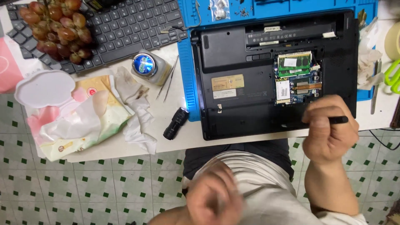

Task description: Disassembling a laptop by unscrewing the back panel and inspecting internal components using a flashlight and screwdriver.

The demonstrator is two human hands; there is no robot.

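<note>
Black slim tool (pixel 336 120) sits pinched in the right hand (pixel 329 131), fingers curled tight round it, tip end poking out to the right, just over the front edge of the open laptop (pixel 233 58) w/ its underside up. Left hand (pixel 214 198) is low near the lap, blurred, so can't tell its grip.

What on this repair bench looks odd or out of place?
A bunch of red grapes lies right on a loose black keyboard, food among electronics. The laptop lies upside down with a cover off, its circuit boards bared. Crumpled, stained wipes lie beside it.
</note>
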